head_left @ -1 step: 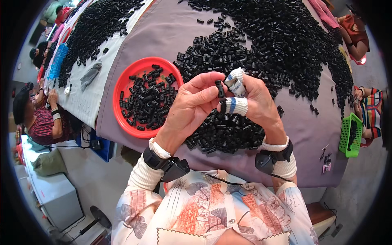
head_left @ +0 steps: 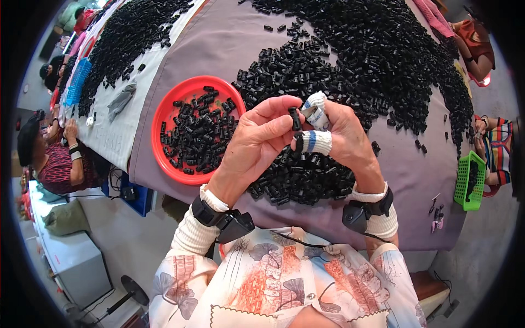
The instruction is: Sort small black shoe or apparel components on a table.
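My left hand (head_left: 260, 131) is closed, with a small black plastic part (head_left: 295, 118) pinched upright between thumb and forefinger. Close beside it, my right hand (head_left: 347, 134) is curled with thumb and forefinger bent toward that part. White and blue cloth wraps (head_left: 320, 141) cover those two right digits. Whatever the right fingers grip is mostly hidden; a thin edge shows near the forefinger wrap. Both hands are above a heap of similar black parts (head_left: 306, 177). A red round tray (head_left: 157, 128) holding many such parts lies left of my left hand.
A far larger pile of black parts (head_left: 372, 60) spreads over the mauve tablecloth (head_left: 205, 41). At the right edge stands a green basket (head_left: 462, 180). Other people sit around, one at the left (head_left: 60, 164). A blue basket (head_left: 78, 82) rests on the neighbouring table.
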Motion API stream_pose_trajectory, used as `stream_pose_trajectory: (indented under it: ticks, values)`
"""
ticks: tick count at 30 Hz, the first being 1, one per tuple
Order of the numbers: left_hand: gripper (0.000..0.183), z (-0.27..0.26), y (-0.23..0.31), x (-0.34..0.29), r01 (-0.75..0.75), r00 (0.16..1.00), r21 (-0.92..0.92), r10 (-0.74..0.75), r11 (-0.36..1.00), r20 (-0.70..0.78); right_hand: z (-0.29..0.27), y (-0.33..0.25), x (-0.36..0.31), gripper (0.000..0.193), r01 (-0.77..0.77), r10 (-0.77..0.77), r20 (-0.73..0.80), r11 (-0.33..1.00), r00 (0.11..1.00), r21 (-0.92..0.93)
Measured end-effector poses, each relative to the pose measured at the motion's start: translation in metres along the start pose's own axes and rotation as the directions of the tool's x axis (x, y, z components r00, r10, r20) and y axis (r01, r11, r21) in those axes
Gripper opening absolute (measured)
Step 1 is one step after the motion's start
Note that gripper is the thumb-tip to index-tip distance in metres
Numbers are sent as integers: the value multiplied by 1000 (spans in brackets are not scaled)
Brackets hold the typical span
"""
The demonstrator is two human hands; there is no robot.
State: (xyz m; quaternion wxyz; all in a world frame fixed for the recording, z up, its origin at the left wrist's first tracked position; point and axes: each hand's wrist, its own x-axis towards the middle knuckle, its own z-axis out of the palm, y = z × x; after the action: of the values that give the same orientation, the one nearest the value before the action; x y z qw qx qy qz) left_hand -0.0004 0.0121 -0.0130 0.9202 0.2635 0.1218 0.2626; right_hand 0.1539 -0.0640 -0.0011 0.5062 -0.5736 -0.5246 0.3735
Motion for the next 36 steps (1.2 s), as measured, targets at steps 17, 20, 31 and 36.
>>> stream_pose_trajectory:
  ticks: [17, 20, 31, 36]
  values:
    - [26, 5, -3, 0, 24, 999, 114, -20, 993, -37, -8, 0, -2, 35, -80, 86, 134, 995, 987, -53]
    - [25, -2, -4, 1, 24, 1000, 120, -23, 993, -15, -10, 0, -2, 35, -67, 76, 141, 996, 987, -62]
    - [25, -1, -4, 2, 28, 1000, 120, -27, 992, -10, -10, 2, -2, 35, -72, 79, 165, 996, 983, -51]
    - [24, 5, -4, 0, 19, 1000, 138, -15, 990, -27, -10, -1, -2, 33, -34, 49, 178, 995, 983, -90]
